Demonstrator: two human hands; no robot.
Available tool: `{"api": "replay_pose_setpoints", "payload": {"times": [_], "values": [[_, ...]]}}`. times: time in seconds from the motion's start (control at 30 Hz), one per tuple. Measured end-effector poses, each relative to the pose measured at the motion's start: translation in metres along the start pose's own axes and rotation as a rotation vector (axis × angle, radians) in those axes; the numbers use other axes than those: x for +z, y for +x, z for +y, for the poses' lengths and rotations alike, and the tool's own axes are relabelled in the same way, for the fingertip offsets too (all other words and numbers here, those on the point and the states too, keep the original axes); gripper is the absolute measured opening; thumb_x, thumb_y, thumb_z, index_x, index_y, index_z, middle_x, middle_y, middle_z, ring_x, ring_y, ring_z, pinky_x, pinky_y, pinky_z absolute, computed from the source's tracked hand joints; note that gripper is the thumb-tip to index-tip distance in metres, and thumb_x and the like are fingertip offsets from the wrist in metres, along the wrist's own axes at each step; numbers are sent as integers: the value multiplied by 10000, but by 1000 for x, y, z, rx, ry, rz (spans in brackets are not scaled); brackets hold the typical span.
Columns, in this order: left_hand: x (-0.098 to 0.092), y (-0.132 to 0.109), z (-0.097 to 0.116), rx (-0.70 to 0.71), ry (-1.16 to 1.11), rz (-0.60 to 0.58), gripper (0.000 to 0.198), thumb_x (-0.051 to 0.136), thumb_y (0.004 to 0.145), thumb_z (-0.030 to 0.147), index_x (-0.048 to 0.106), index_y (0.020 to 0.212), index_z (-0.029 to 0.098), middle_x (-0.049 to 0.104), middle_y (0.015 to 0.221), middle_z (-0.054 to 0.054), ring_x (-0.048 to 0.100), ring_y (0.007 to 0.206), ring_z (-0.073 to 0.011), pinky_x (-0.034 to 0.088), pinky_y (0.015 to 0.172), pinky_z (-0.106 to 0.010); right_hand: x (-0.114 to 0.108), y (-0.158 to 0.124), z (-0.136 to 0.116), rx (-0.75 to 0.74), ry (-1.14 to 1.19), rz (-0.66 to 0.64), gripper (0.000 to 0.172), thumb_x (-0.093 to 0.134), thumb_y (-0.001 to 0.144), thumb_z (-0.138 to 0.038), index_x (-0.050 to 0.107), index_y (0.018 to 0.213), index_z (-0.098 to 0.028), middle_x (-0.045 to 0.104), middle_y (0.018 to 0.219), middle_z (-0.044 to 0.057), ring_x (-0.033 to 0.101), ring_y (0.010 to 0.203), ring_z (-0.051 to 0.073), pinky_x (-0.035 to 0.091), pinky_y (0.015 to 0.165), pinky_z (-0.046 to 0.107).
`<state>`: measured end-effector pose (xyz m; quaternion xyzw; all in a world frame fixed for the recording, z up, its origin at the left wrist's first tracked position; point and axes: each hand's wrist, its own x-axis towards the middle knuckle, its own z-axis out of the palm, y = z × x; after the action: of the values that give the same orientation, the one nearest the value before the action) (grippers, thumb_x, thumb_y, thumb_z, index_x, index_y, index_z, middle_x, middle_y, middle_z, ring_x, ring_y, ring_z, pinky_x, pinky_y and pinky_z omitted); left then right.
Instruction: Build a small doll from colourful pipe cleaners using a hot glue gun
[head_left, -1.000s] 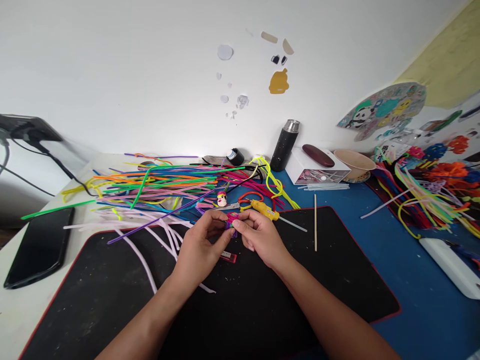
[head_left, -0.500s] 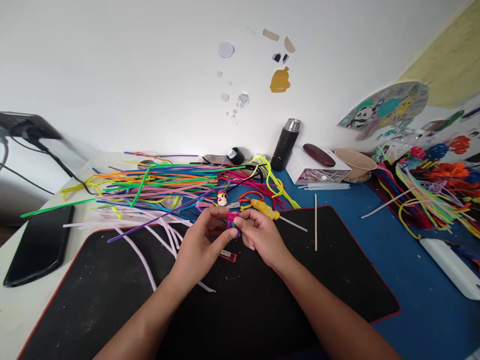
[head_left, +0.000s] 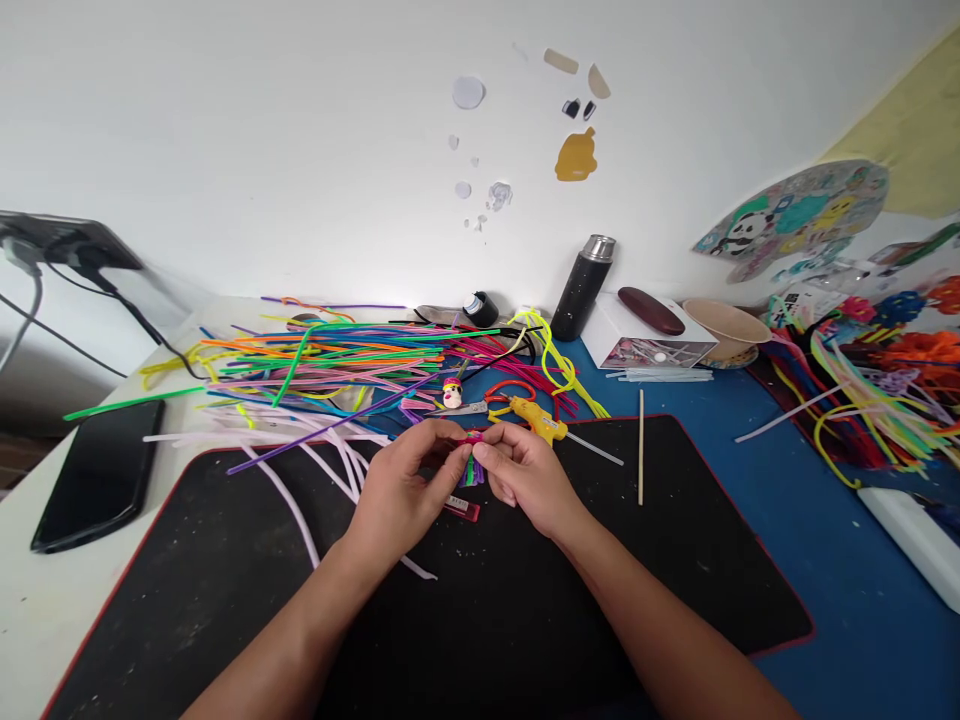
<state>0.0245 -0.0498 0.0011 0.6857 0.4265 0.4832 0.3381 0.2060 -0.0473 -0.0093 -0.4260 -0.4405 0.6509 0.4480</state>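
Note:
Between my hands is a small bundle of purple, green and pink pipe cleaner pieces, its lower part hanging below the fingertips. My left hand pinches its pink top from the left, thumb and index finger together. From the right, my right hand pinches the same top, thumb against fingers. The fingers hide part of the bundle. Just beyond them stands a small doll head with a pink cap. A yellow glue gun and orange-handled scissors lie behind my right hand. A red labelled piece rests on the black mat.
Loose coloured pipe cleaners spread across the back left. A phone lies at the left. Behind stand a black flask, a white box and a bowl. A wooden stick lies right of my hands.
The bundle has turned in my fingers, so its purple and green strands now hang downward below the pink part. The whole view has shifted slightly. Both hands still pinch it.

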Motion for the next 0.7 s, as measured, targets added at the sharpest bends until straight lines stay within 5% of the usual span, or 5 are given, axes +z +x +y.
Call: {"api": "replay_pose_setpoints", "payload": {"times": [0.53,0.7], "values": [[4,0,-2,-65,-14,20,34,650,960,245,632,939,226,694,847,8,687,698,-131,544,658,-234,9,3,6,-9,9,7,440,820,845,-607,618,845,-217,426,446,-132,326,332,61,258,363,210],[3,0,3,-138,-160,-44,114,640,1005,322,640,1056,221,708,941,-31,718,788,-166,565,678,-267,8,1,2,-30,21,7,411,814,874,-573,615,835,-215,419,431,-132,337,336,61,260,374,208]]}}
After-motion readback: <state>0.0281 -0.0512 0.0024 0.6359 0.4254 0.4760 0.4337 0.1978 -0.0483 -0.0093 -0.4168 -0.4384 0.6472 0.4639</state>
